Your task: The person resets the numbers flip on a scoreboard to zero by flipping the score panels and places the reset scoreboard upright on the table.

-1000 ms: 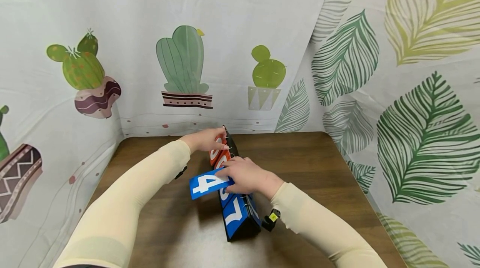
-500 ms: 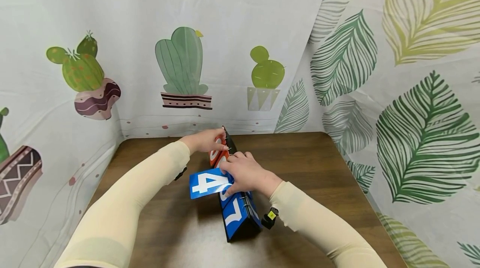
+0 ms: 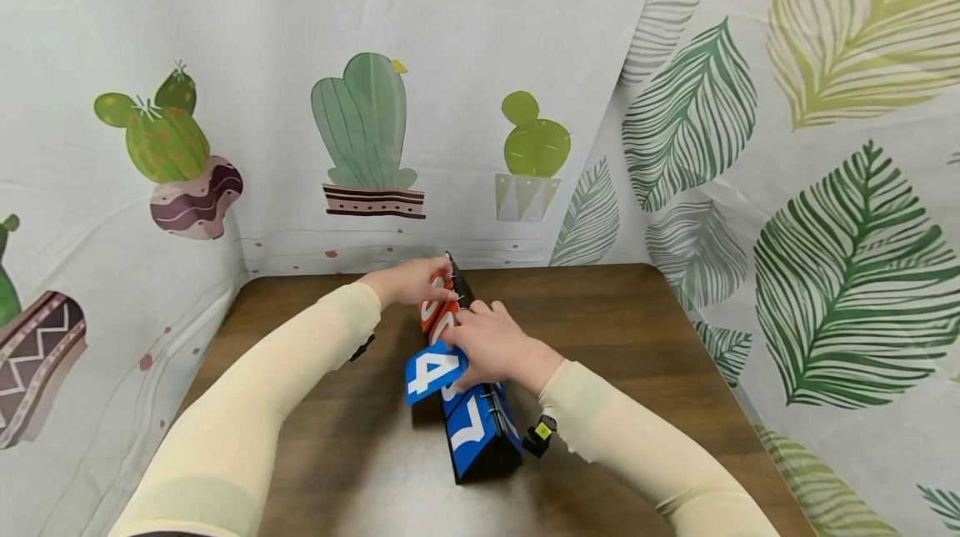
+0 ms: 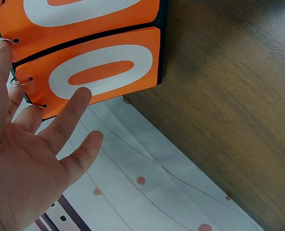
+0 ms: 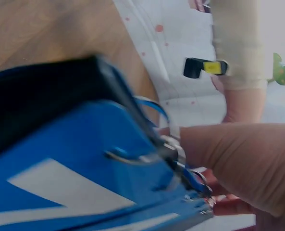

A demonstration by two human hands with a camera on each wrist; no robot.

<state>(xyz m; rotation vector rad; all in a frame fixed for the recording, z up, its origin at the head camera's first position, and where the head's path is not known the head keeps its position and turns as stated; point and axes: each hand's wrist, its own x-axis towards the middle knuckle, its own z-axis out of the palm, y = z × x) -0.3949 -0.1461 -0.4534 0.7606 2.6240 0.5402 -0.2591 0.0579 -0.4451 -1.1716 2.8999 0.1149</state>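
A tabletop flip scoreboard point(image 3: 468, 429) with blue and orange number cards on wire rings stands on the table. At its far end my left hand point(image 3: 408, 280) holds the ringed ridge beside the orange cards. In the left wrist view, two fingers of that hand point(image 4: 31, 159) reach along an orange 0 card point(image 4: 101, 72). My right hand point(image 3: 495, 343) lies over the middle of the ridge, index finger and thumb spread on either side of a blue 4 card point(image 3: 435, 370). That card slants down to the left, raised from the stack. Right-hand fingertips are partly hidden.
The brown wooden table point(image 3: 330, 454) extends around the scoreboard. Behind it hangs a white curtain point(image 3: 457, 20) printed with cacti, and one with leaves is on the right. Black devices with straps, one marked yellow point(image 3: 542, 435), sit at the wrists.
The blue 4 card has swung downward and toward the scoreboard. My right index finger and thumb have spread apart, while the left hand stays in place.
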